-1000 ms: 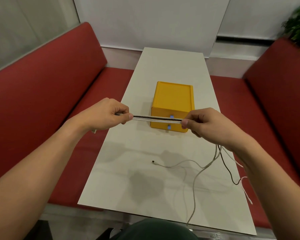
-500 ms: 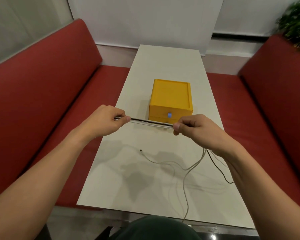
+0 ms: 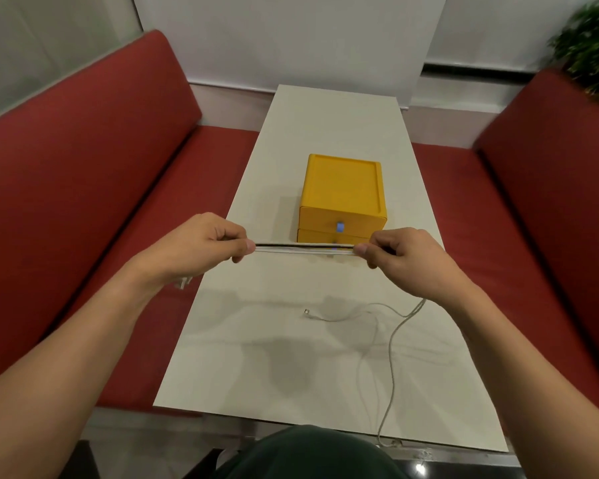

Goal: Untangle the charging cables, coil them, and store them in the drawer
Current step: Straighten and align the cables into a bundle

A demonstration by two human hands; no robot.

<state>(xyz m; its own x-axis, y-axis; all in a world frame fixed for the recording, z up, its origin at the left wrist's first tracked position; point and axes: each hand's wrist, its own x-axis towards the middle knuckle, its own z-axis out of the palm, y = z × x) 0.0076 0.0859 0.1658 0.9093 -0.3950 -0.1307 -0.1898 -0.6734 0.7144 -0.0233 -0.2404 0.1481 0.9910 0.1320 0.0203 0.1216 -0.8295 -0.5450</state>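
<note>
A bundle of white and black charging cables (image 3: 305,249) is stretched taut and level between my two hands, above the white table (image 3: 242,357). My left hand (image 3: 201,247) pinches one end; a plug end sticks out below that wrist. My right hand (image 3: 403,255) pinches the other end. From under it, loose white cable (image 3: 391,344) trails down over the table to its near edge, with one plug end (image 3: 306,311) lying mid-table. Beyond the bundle stands a yellow two-drawer box (image 3: 343,188) with small blue handles; both drawers are closed.
Red upholstered benches (image 3: 83,174) flank the table on both sides. A white wall stands at the far end, and a green plant (image 3: 588,46) shows at the top right. My dark-clothed lap (image 3: 312,454) is at the near table edge.
My hands have drawn a little further apart along the bundle and moved closer to me. The loose cables on the table have shifted, the black strand no longer showing there.
</note>
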